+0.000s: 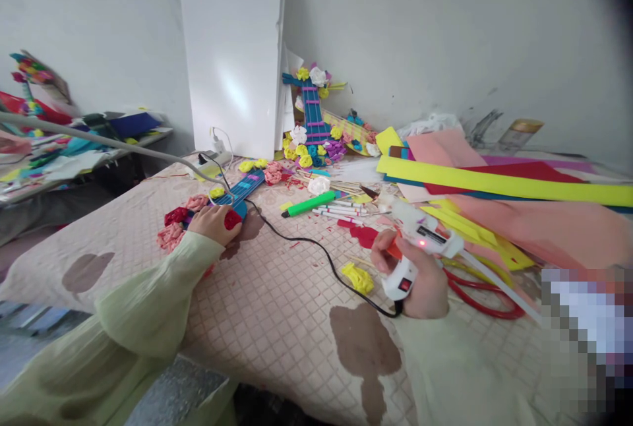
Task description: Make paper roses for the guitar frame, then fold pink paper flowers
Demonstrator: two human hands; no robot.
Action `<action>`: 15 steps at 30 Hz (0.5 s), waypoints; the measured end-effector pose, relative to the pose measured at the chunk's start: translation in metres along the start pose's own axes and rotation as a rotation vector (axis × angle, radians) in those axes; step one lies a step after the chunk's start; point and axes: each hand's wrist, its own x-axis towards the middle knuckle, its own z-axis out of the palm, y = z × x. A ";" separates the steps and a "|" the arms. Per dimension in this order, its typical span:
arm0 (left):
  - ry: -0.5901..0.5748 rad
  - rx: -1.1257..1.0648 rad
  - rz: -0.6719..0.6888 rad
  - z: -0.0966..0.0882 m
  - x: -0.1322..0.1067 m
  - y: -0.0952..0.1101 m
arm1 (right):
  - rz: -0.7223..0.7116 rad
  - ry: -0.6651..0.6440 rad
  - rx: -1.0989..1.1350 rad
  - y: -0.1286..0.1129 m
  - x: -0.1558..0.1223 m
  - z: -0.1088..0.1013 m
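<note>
A red paper rose [232, 219] is held in the left hand [213, 223], the grip clamped on it at the near end of a blue slatted strip [246, 186] on the table [277, 307]. Further right, a white glue gun [425, 231] is held above the table, the grip of the right hand [425, 284] closed round its handle.
</note>
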 end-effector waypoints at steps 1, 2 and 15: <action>-0.007 -0.001 -0.002 0.000 0.000 -0.001 | -0.003 0.005 -0.001 0.000 0.000 0.000; -0.016 -0.003 -0.008 0.001 0.001 -0.001 | -0.004 0.008 -0.003 0.000 0.000 0.000; -0.087 -0.064 -0.060 0.007 -0.001 -0.007 | -0.006 0.026 -0.027 -0.002 0.001 0.001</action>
